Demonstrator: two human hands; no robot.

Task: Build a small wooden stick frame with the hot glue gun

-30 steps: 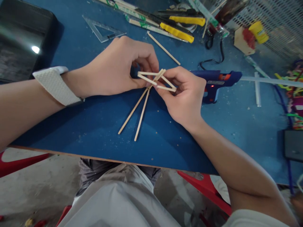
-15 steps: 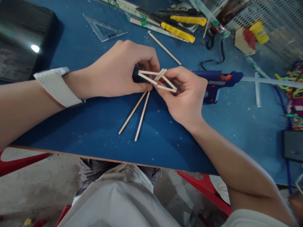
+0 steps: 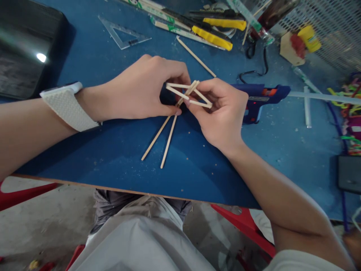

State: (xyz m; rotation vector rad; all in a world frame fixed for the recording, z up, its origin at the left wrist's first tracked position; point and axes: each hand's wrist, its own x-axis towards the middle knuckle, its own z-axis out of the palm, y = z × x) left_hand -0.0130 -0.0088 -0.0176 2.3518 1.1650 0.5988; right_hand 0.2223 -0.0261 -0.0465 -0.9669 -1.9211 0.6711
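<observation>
Thin pale wooden sticks form a small frame (image 3: 177,91) with two triangle-like ends, held between my hands over the blue table. My right hand (image 3: 221,113) pinches the frame's right part between thumb and fingers. Around the crossing sticks at the frame's middle, my left hand (image 3: 146,88) has its thumb and fingers closed; its fingertips are partly hidden. Two loose-looking sticks (image 3: 158,138) spread toward the table's front edge below my left thumb; their upper ends are near that thumb. Another stick (image 3: 196,56) lies beyond my hands.
A blue glue gun (image 3: 258,98) lies right of my right hand. Yellow-handled cutters (image 3: 213,37), wrapped sticks and a clear set square (image 3: 122,37) are at the back. A black case (image 3: 28,49) sits at the left, a mesh basket (image 3: 332,30) at the right.
My left thumb has slid slightly down along the crossing sticks, and the left hand has shifted a little toward me. The frame has moved very slightly in my right hand.
</observation>
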